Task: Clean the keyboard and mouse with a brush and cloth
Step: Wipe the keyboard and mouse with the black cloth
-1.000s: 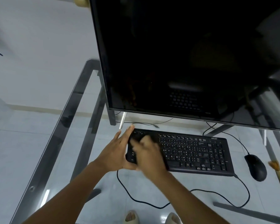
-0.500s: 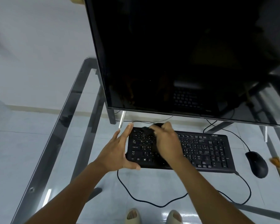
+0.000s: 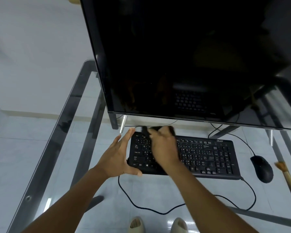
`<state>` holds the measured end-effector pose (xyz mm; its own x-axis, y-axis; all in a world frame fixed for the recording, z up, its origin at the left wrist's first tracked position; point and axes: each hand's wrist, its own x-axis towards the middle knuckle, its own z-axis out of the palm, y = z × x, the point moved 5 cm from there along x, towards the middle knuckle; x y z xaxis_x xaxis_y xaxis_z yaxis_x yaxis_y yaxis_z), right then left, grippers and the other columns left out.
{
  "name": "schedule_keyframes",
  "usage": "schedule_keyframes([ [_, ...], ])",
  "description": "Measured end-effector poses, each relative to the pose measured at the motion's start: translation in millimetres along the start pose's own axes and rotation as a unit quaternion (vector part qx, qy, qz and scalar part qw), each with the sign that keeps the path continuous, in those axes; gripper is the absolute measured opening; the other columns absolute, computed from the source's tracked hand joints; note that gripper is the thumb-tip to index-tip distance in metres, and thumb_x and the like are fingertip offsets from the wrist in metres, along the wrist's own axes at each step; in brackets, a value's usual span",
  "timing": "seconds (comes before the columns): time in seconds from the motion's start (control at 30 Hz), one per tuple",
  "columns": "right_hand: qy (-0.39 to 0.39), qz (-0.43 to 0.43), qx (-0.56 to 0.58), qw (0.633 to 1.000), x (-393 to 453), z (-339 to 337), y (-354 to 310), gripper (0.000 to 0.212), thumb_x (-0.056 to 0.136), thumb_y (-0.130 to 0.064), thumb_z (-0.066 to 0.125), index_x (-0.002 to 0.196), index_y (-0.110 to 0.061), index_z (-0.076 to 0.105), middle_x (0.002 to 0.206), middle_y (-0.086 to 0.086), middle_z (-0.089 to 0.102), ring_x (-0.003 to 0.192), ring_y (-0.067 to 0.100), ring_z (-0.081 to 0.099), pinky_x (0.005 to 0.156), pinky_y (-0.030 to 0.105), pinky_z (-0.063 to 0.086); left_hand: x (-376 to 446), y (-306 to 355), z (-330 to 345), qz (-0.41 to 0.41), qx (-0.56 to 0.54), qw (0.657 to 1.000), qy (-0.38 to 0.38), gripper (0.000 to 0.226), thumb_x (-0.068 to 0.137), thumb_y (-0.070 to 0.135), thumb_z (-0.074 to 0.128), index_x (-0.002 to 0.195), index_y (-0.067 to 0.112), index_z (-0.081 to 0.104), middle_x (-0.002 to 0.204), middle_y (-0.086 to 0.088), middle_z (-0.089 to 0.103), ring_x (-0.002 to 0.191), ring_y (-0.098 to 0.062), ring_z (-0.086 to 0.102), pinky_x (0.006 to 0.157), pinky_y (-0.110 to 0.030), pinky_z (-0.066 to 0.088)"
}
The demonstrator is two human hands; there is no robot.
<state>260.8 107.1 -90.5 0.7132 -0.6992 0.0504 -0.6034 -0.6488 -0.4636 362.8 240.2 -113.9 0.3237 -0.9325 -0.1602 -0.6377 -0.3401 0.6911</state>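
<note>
The right hand point(image 3: 163, 148) has its fingers point(image 3: 160, 132) curled round a dark cloth point(image 3: 170, 129) on the keyboard point(image 3: 208, 155). The left hand point(image 3: 118, 155), fingers straight, braces the keyboard's end; it should hold firm while strokes stay light, row by row.

— Desk contents? Black keyboard point(image 3: 207, 157) on a glass table point(image 3: 40, 165), black mouse point(image 3: 262, 169) just beside its right end, brush point(image 3: 287, 175) at the right edge.

— Hands? Left hand point(image 3: 118, 157) braces the keyboard's left end, fingers straight; right hand point(image 3: 163, 148) grips a dark cloth point(image 3: 158, 129) over the keys.
</note>
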Motion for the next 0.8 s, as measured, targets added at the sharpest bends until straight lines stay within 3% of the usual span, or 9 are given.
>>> schedule_keyframes([
  [0.1,-0.108,-0.149,0.004,0.983,-40,22,-43,0.038,0.089,-0.007,0.050,0.124,-0.019,0.060,0.101,0.011,0.054,0.087,0.028,0.053,0.074,0.034,0.044,0,-1,2,0.016,0.002,1.000,-0.004,0.146,0.045,0.076,0.078,0.151,0.029,-0.011,0.158,0.015,0.016,0.143,0.004,0.005,0.121,-0.033,0.004],
  [0.2,-0.161,-0.224,0.004,0.961,-63,8,-21,0.019,0.091,-0.035,0.056,0.100,-0.020,0.062,0.087,0.004,0.057,0.073,0.009,0.052,0.060,0.028,0.042,0,4,-1,0.027,-0.003,1.000,-0.007,0.145,0.046,0.069,0.082,0.151,0.027,-0.009,0.155,0.022,0.008,0.136,0.018,-0.008,0.118,-0.023,-0.007],
  [0.27,-0.074,-0.185,-0.053,0.978,-56,-16,22,0.032,0.089,-0.044,0.055,0.101,-0.017,0.066,0.081,-0.001,0.053,0.062,0.000,0.049,0.050,0.022,0.043,-1,7,-2,-0.002,-0.019,1.000,-0.022,0.144,0.045,0.062,0.085,0.151,0.031,-0.007,0.151,0.026,0.005,0.135,0.011,-0.012,0.112,-0.022,-0.008],
  [0.37,0.033,-0.003,0.008,0.999,-51,-24,64,0.034,0.091,-0.007,0.058,0.121,-0.019,0.066,0.091,0.001,0.049,0.063,0.010,0.053,0.058,0.029,0.055,0,3,1,-0.019,-0.016,1.000,-0.019,0.142,0.046,0.064,0.085,0.151,0.033,-0.005,0.157,0.016,0.012,0.142,-0.010,-0.004,0.112,-0.032,0.000],
  [0.43,0.007,-0.013,0.035,0.999,-62,2,28,0.043,0.086,-0.007,0.056,0.122,-0.029,0.063,0.096,0.002,0.053,0.070,0.022,0.057,0.064,0.037,0.055,0,2,0,-0.010,-0.012,1.000,-0.016,0.143,0.045,0.066,0.083,0.152,0.030,-0.004,0.154,0.019,0.012,0.139,-0.003,-0.005,0.113,-0.031,-0.004],
  [0.53,-0.096,-0.142,0.047,0.984,-82,28,-30,0.044,0.081,-0.013,0.061,0.119,-0.035,0.060,0.101,-0.001,0.051,0.079,0.023,0.050,0.066,0.034,0.051,2,3,2,0.045,0.024,0.999,-0.015,0.143,0.048,0.075,0.077,0.153,0.023,-0.005,0.158,0.014,0.009,0.146,0.000,0.003,0.121,-0.039,0.000],
  [0.63,-0.118,-0.132,0.074,0.981,-77,-1,8,0.034,0.087,-0.036,0.045,0.114,-0.032,0.065,0.094,-0.009,0.048,0.080,0.010,0.050,0.073,0.030,0.050,3,1,3,0.020,0.025,0.999,-0.025,0.145,0.044,0.081,0.074,0.151,0.030,-0.010,0.159,0.017,0.003,0.145,0.001,0.000,0.120,-0.032,-0.004],
  [0.7,-0.092,-0.095,0.037,0.991,-78,-20,52,0.031,0.093,-0.027,0.047,0.115,-0.033,0.068,0.094,-0.011,0.045,0.080,0.004,0.049,0.075,0.026,0.050,3,1,4,0.018,0.020,0.999,-0.031,0.143,0.045,0.081,0.074,0.149,0.035,-0.013,0.157,0.022,-0.004,0.143,0.005,-0.009,0.119,-0.028,-0.009],
  [0.8,-0.041,-0.050,0.052,0.997,-84,-18,63,0.043,0.088,-0.006,0.061,0.117,-0.037,0.064,0.099,-0.006,0.049,0.079,0.016,0.059,0.070,0.034,0.056,3,2,4,0.024,0.032,0.999,-0.033,0.144,0.045,0.082,0.072,0.150,0.031,-0.011,0.157,0.020,-0.007,0.138,0.013,-0.016,0.116,-0.023,-0.013],
])
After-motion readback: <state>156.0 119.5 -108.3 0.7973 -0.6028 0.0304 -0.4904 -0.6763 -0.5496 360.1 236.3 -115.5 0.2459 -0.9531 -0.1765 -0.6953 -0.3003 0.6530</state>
